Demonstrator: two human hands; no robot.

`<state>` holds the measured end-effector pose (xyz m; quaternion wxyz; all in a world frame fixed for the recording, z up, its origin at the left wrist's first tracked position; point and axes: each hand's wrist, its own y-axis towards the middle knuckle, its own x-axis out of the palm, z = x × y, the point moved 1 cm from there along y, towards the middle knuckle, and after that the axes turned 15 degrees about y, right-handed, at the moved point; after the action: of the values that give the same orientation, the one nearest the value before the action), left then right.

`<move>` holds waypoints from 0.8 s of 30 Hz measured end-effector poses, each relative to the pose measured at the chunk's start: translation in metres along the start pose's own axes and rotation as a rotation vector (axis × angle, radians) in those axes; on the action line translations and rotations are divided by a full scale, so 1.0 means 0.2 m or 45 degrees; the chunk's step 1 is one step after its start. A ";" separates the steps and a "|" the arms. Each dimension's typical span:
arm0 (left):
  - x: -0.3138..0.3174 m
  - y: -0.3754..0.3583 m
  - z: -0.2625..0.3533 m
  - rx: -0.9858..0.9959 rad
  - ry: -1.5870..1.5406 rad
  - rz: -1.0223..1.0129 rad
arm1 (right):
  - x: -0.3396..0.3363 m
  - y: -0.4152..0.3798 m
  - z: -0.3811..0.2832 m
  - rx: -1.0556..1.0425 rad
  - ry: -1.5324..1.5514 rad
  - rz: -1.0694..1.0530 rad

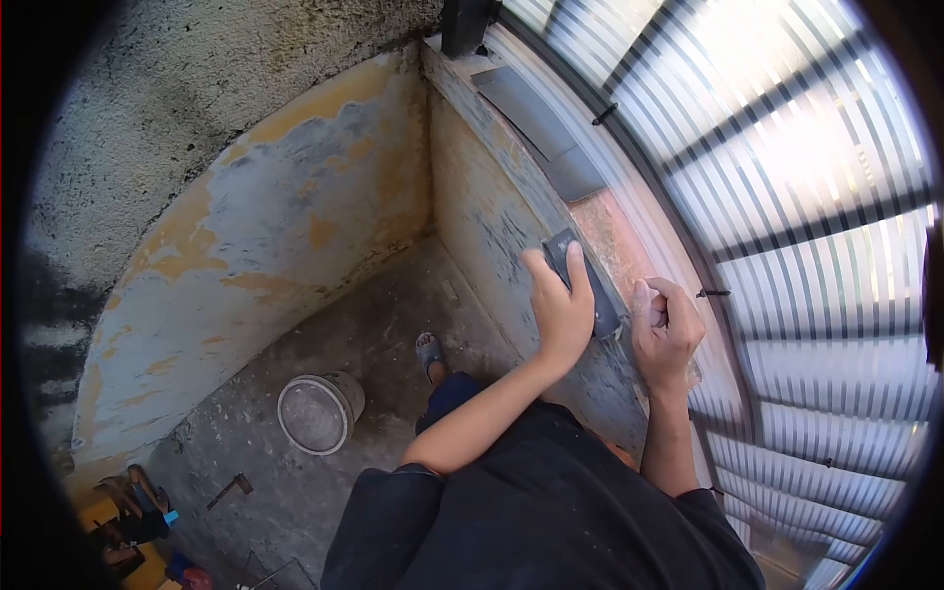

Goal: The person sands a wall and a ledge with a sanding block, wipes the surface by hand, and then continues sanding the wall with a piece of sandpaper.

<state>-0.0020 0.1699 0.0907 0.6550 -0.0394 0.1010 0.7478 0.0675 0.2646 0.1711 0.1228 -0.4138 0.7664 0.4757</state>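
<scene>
My left hand [564,313] is wrapped over a dark grey tile-like strip [606,307] at the edge of the low wall. Its thumb and fingers press on the strip's face and upper part. Close by on the right, over the ledge, is my right hand [671,329], fingers curled in toward the thumb. Whatever may be in that pinch is too small or hidden to name. Farther along the ledge lie flat grey tiles [531,110], and a bare reddish, rough stretch [612,236] shows between them and my hands.
A round white bucket [356,395] with a grey top stands on the concrete floor [393,295]. A hammer-like tool [231,490] lies left of it, near a yellow tool holder [147,565] with several tools. Barred louvred windows [787,265] rise beyond the ledge. Patchy-painted wall [295,197] encloses the corner.
</scene>
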 end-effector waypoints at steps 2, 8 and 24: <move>0.00 0.16 -0.03 -0.067 0.011 0.010 | 0.00 0.00 0.00 -0.007 -0.003 -0.009; -0.13 0.79 -0.06 -0.211 0.114 0.064 | 0.02 0.01 -0.03 -0.014 -0.019 -0.053; -0.11 0.62 -0.05 -0.091 0.013 -0.004 | 0.55 0.55 -0.12 -0.321 -0.198 -0.342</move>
<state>-0.1214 0.1320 0.0981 0.6539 -0.0667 0.0776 0.7496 -0.0792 0.2110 0.1886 0.1912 -0.4864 0.6269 0.5778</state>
